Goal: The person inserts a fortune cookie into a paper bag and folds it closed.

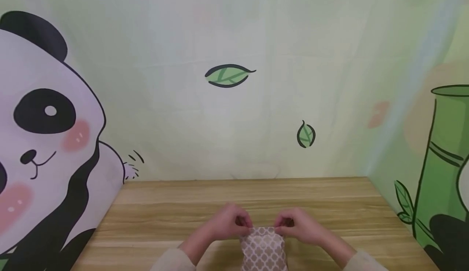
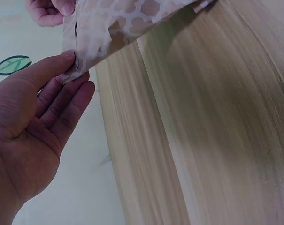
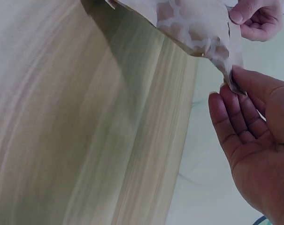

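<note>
A brown paper bag (image 1: 264,250) with a white lattice pattern is held upright at the table's front middle; its lower end is cut off by the head view's edge. My left hand (image 1: 229,223) pinches the left top corner between thumb and fingers. At the opposite corner, my right hand (image 1: 301,227) pinches the paper the same way. In the left wrist view a folded strip shows along the bag's top edge (image 2: 69,35). The right wrist view shows the creased side of the bag (image 3: 193,28), with the thumb pressing its corner.
The wooden table (image 1: 165,206) stretches back to a pale green backdrop (image 1: 165,100) printed with leaves. A printed panda (image 1: 47,71) covers the left side, and printed bamboo (image 1: 443,173) the right.
</note>
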{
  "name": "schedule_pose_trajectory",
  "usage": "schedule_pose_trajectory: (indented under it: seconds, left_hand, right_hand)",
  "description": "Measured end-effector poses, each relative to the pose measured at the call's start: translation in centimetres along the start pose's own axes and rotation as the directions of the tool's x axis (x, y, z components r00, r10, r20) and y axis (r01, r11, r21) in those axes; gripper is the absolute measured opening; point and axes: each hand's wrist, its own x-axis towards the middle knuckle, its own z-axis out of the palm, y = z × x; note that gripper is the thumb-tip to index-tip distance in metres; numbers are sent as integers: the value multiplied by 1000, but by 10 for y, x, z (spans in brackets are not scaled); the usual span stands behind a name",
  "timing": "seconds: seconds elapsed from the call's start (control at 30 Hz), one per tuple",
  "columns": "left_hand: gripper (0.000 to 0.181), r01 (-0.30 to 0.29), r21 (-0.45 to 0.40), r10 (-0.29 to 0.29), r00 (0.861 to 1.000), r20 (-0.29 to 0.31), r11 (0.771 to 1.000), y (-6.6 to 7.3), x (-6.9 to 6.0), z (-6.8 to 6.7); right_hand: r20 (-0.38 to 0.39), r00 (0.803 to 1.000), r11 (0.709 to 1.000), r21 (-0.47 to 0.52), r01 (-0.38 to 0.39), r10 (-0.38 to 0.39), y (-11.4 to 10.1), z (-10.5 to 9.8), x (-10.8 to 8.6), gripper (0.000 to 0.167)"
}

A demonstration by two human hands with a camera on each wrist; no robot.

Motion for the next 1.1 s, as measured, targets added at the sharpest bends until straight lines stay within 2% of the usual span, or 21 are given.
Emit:
schedule_pose_trajectory:
  seconds: [0.1,0.2,0.43,0.53,0.67,0.77,0.9,1.1]
  left_hand:
    - [8,23,-10,-24,1000,-16,1000,-2,-2,0]
    - [7,20,-26,-21,999,-30,999,-6,-5,-1]
    - [6,4,-58,-7,999,-51,998,-16,-11,1]
    - [7,6,-33,-8,998,-63,999,-20,-11,3]
    - [8,20,1,-20,997,-76,1000,-27,-9,6]
    - [10,33,40,-29,996,-88,999,-34,-6,11]
    - [12,51,96,-41,994,-102,994,-44,-3,16]
    - [14,61,180,-39,992,-123,982,-50,1,20]
  right_hand:
    - [-15,1000,1000,7,12,-12,2,-1,-4,2]
    - [-27,999,999,17,27,-27,6,-3,-7,3]
    - [-23,1000,1000,22,-14,15,11,-3,-7,4]
    - [-26,999,999,-7,-36,36,14,-2,-4,6]
    - [-35,998,993,-106,-57,53,20,-1,2,4]
    - [-27,998,987,-145,-64,60,26,1,8,3]
    - [-4,998,990,-129,-62,62,34,4,15,3]
    - [4,997,986,-152,-74,75,41,5,19,3]
